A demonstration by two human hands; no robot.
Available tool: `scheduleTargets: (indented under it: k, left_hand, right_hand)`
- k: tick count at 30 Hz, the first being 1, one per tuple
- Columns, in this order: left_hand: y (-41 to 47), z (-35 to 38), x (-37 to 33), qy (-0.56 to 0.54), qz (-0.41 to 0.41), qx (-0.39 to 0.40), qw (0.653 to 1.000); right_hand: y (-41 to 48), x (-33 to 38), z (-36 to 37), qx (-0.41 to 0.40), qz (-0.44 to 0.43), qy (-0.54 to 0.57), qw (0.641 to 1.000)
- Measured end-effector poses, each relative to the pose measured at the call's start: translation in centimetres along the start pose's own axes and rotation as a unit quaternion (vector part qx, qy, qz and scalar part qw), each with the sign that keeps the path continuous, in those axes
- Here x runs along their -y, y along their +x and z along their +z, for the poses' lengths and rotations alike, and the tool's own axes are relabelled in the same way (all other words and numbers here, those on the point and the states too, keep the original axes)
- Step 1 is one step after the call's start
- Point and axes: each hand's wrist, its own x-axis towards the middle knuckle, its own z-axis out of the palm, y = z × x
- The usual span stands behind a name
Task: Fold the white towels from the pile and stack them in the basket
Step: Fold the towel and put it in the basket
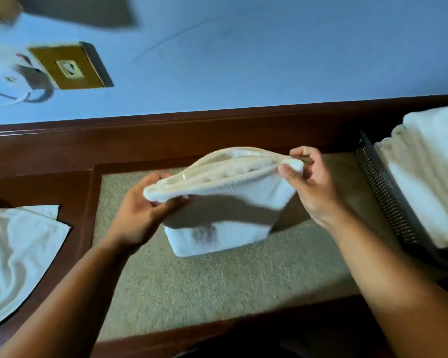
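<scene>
A white towel (pixel 225 202), folded into several layers, hangs over the middle of the desk with its lower fold resting on the beige inlay (pixel 217 285). My left hand (pixel 142 215) grips its left upper corner. My right hand (pixel 313 184) pinches the right upper corner between thumb and fingers. At the right edge stands a dark mesh basket (pixel 388 200) holding a stack of folded white towels (pixel 427 182). Loose white towels of the pile (pixel 18 257) lie spread at the left edge.
The desk has a dark wooden frame (pixel 166 133) with a raised back ledge against a pale blue wall. A brass socket plate (pixel 70 65) sits on the wall at upper left, with a blurred white cable and object beside it.
</scene>
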Motion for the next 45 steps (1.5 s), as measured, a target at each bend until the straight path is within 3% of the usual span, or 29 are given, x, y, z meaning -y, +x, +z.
scheduleTargets:
  k: [2,7,9,13,14,16,18,19,21,23,28,30,32,36,41,45]
  left_hand:
    - [-1.9,-0.5,-1.4,0.109,0.096,0.003,0.989]
    - [-5.3,0.9,4.2,0.277,0.2,-0.045,0.939]
    - [-7.0,1.8,9.6,0.336,0.144,-0.037,0.93]
    - [-12.2,2.5,20.4,0.422,-0.059,0.062,0.902]
    - [-13.2,2.7,21.3,0.409,-0.086,0.078,0.905]
    - [-13.8,3.4,21.0,0.368,-0.129,0.045,0.92]
    - [-12.7,4.4,19.9,0.277,-0.206,-0.044,0.938]
    - [-11.9,4.8,19.3,0.227,-0.253,-0.081,0.937]
    - [-10.4,5.0,18.7,0.162,-0.325,-0.123,0.924]
    - [-9.2,4.5,18.4,0.15,-0.365,-0.106,0.913]
    - [-8.6,3.3,17.8,0.16,-0.354,-0.146,0.91]
    - [-9.2,3.2,18.2,0.237,-0.367,-0.107,0.893]
    - [-9.2,3.7,18.6,0.235,-0.392,-0.105,0.883]
    - [-7.5,5.1,17.8,0.144,-0.423,-0.146,0.883]
    - [-6.9,4.6,17.2,-0.052,-0.506,-0.087,0.856]
    - [-7.1,6.2,13.4,-0.264,-0.447,-0.091,0.85]
  right_hand:
    - [-2.3,2.5,-1.6,0.06,-0.057,-0.024,0.996]
    - [-6.6,-1.9,-2.4,0.09,-0.159,-0.29,0.939]
    - [-8.3,-7.0,-2.0,0.122,-0.119,-0.34,0.925]
    - [-12.3,-16.4,-0.2,0.201,0.107,-0.407,0.884]
    - [-13.0,-17.9,0.3,0.185,0.154,-0.382,0.892]
    - [-13.1,-18.8,1.4,0.062,0.252,-0.25,0.933]
    - [-12.1,-18.6,2.1,-0.053,0.323,-0.152,0.933]
    - [-11.8,-18.5,2.3,-0.068,0.348,-0.134,0.925]
    - [-11.3,-17.7,2.5,-0.05,0.385,-0.114,0.914]
    - [-10.9,-17.0,2.6,-0.003,0.408,-0.125,0.905]
    - [-10.2,-16.8,2.3,0.088,0.458,-0.213,0.858]
    - [-10.3,-17.3,2.7,0.085,0.419,-0.296,0.854]
    - [-10.8,-18.0,3.5,0.037,0.38,-0.31,0.871]
    - [-10.3,-18.7,4.3,-0.029,0.388,-0.258,0.884]
    - [-9.2,-17.7,2.7,0.059,0.464,-0.143,0.872]
    - [-8.9,-14.1,0.8,0.024,0.405,-0.023,0.914]
